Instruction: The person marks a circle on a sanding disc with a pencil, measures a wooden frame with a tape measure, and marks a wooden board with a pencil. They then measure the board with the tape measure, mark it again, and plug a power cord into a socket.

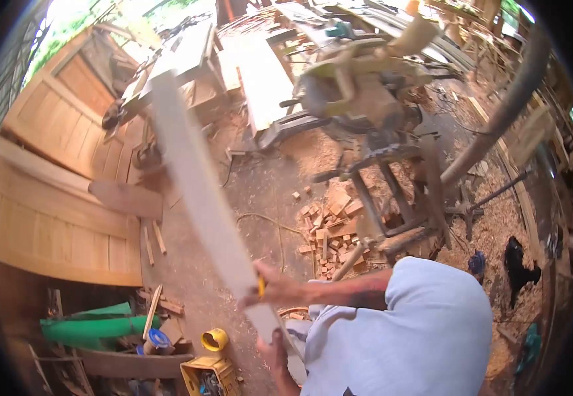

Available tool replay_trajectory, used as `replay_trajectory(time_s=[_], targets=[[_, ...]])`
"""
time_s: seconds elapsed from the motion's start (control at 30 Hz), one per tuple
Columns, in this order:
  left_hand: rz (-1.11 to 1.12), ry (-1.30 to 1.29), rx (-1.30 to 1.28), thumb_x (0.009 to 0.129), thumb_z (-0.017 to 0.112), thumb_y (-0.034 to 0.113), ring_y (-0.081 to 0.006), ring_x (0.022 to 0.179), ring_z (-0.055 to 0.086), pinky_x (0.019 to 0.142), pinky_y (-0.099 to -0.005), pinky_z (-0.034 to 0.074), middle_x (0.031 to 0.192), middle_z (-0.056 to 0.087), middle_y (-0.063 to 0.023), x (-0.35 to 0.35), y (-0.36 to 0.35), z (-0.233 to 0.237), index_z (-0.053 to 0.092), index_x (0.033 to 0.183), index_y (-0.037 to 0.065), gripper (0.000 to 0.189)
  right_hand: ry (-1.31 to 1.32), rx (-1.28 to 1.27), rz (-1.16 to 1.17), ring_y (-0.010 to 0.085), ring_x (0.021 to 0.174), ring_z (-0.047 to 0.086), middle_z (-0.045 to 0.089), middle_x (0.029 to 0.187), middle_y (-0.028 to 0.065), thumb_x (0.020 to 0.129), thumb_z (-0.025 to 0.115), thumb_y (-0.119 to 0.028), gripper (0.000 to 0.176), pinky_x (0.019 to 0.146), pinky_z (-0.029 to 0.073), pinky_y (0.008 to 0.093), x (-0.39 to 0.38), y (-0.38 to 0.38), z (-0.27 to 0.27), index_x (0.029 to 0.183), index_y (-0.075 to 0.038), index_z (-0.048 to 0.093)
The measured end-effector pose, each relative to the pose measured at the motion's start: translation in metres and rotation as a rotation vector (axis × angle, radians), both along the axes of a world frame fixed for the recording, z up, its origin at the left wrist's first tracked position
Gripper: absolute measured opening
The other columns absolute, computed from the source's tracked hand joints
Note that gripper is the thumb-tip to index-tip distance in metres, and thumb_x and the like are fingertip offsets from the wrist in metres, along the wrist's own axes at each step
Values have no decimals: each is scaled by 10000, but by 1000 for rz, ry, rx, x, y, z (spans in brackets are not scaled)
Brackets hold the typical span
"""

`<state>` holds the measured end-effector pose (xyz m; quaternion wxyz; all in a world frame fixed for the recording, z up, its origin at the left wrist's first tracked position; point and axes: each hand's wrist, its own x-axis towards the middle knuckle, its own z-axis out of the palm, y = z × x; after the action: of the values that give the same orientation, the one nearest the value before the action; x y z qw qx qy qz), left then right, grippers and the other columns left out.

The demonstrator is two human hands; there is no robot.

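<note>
A long, pale wooden board (197, 178) runs slantwise from the upper left down to my body, its far end blurred and raised off the floor. My right hand (274, 285) grips it near its lower part, and a small yellow object (261, 286) shows at the fingers, too little of it visible to name. Closer to my body, my left hand (274, 353) is closed around the board's near end, thumb on its face. The light blue shirt (399, 330) I wear covers the lower right and hides part of the floor.
A miter saw (352, 92) stands on a metal stand ahead, with a pile of wood offcuts (333, 231) below. Panelled wooden doors (62, 218) lie at left. Nearer are a green roll (101, 328), a yellow crate (210, 366) and a cord (276, 228) on the floor.
</note>
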<state>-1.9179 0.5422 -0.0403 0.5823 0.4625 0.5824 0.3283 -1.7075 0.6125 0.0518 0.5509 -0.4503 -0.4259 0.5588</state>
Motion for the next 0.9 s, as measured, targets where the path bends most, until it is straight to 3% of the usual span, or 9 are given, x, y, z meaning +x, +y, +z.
replay_trajectory(time_s=[0.07,0.13,0.23,0.33,0.47,0.53,0.6,0.8,0.9], targets=[[-177,125,114,771,756,468,-160,750,594,677,-333,498,822,633,-49,7,55,1,629,1013,-20,560,50,-23,-73,192,994,535,510,1032,103,782,805,-427,653,795,492,343,1,31,-1,1149,-3,470],[-244,162,180,764,763,421,-163,740,607,672,-336,503,798,648,-61,9,102,-7,644,967,-15,496,113,-28,-306,115,868,565,549,934,10,804,807,-171,416,709,498,273,9,60,-18,1075,-62,511],[-410,174,223,752,760,345,-183,726,640,671,-349,513,772,673,-107,16,172,-23,664,911,-13,404,71,-44,-438,179,939,609,582,986,83,797,807,-329,541,778,538,312,19,88,-33,1119,-26,496],[-597,207,253,733,732,295,-248,749,683,683,-383,525,798,686,-191,30,244,-13,668,933,-25,384,24,20,-559,174,882,634,624,984,80,813,797,-300,479,717,539,284,28,111,-29,1101,-28,527],[-935,199,346,701,777,354,-299,771,682,702,-397,525,838,684,-197,57,351,8,665,929,-25,456,-117,-24,-817,156,842,646,662,903,53,812,792,-181,318,655,526,282,27,128,9,1000,-3,607],[-1170,153,451,660,821,434,-315,795,679,713,-396,525,862,683,-199,77,396,16,669,928,-22,550,-449,-114,-937,147,835,639,663,874,48,802,797,-140,256,679,524,293,28,128,21,960,-8,643],[-1344,222,673,630,822,583,-319,794,679,722,-388,543,848,678,-202,105,440,32,670,955,-39,718,-314,-93,-1092,153,820,635,662,875,51,818,785,-152,228,691,519,299,20,133,33,956,-20,660],[-1748,195,1027,637,691,780,-292,840,677,772,-425,546,844,687,-163,240,536,86,684,927,-10,841,125,-76,-1440,131,898,554,606,953,20,855,749,-281,359,815,458,314,12,165,-27,1060,-26,600],[-1941,326,1202,641,653,803,-321,877,668,767,-415,533,862,678,-171,330,554,116,682,912,-2,850,272,121,-1616,233,1188,529,587,1225,74,834,737,-390,616,1050,371,397,43,186,-79,1293,-51,505]])
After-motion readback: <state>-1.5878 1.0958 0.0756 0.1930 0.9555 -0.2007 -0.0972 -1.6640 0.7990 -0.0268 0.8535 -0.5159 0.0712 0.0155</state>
